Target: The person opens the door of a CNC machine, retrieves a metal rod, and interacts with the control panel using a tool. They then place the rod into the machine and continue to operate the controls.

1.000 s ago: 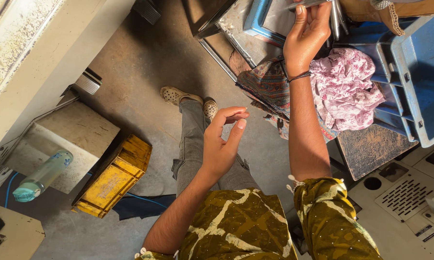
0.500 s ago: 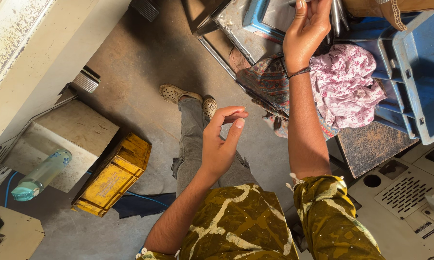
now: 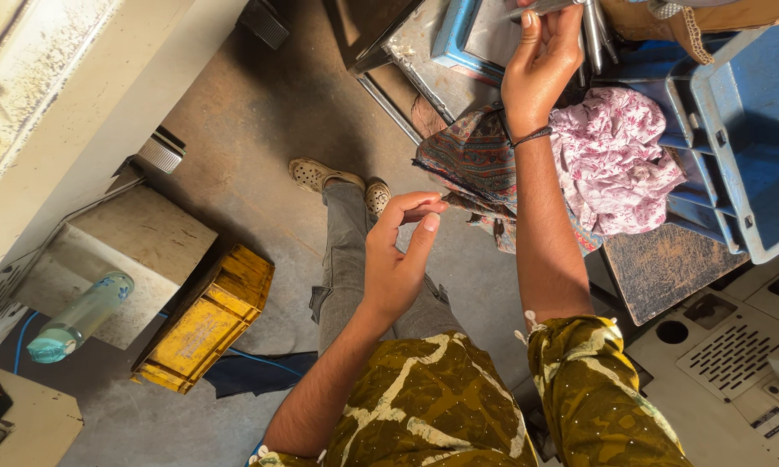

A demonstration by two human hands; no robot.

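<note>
**Right hand up at the metal rods, left hand empty in mid-air**

The thin metal rods stand at the top edge of the view, beside a blue bin and just above a crumpled pink floral cloth. They look stiff, smooth and fairly light, likely slippery on bare steel; the sound place to take them is around the shafts, low down where they bunch together. The right hand lies against them with fingers stretched upward; whether its grip closes on a rod I cannot tell, as the fingertips run out of frame. The left hand hovers over the grey-trousered leg, thumb and forefinger curled near each other, pinching nothing visible. A patterned cloth hangs below the right wrist.

Against the earlier frames, the right hand has crept slightly higher toward the rods; the left hand has scarcely moved.
</note>
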